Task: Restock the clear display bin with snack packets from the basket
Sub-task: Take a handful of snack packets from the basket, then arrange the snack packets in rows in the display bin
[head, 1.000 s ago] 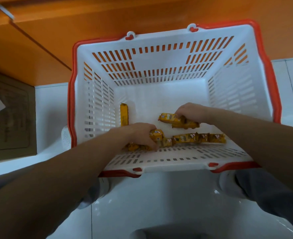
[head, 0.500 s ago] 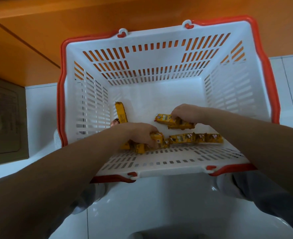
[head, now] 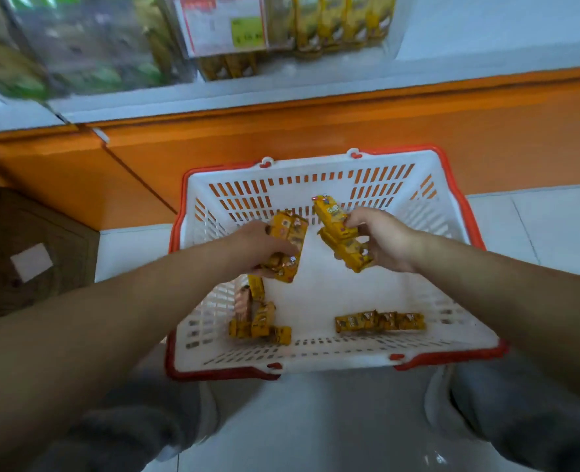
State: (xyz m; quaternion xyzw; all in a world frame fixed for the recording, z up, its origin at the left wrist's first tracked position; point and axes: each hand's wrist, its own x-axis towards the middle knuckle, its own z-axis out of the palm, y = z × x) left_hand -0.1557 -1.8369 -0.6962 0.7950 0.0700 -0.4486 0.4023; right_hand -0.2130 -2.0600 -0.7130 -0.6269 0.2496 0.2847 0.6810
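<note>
A white basket with a red rim point(head: 329, 356) stands on the floor in front of me. My left hand point(head: 259, 247) grips a bunch of yellow snack packets point(head: 287, 245) above the basket. My right hand point(head: 380, 240) grips another bunch of yellow packets point(head: 339, 233) beside it. More yellow packets lie on the basket floor: a strip point(head: 380, 321) at the near right and a loose pile point(head: 258, 318) at the near left. The clear display bin point(head: 281, 32) with yellow packets inside sits on the shelf above, blurred.
An orange shelf base point(head: 316, 131) runs behind the basket. A brown cardboard box point(head: 33, 260) stands at the left. White floor tiles point(head: 554, 226) lie to the right. Green blurred goods point(head: 43, 52) fill the shelf's left side. My knees are at the bottom edge.
Both hands have lifted from the basket floor, each with a bunch of packets. The view has tilted up, so the shelf and the clear bin have come into sight.
</note>
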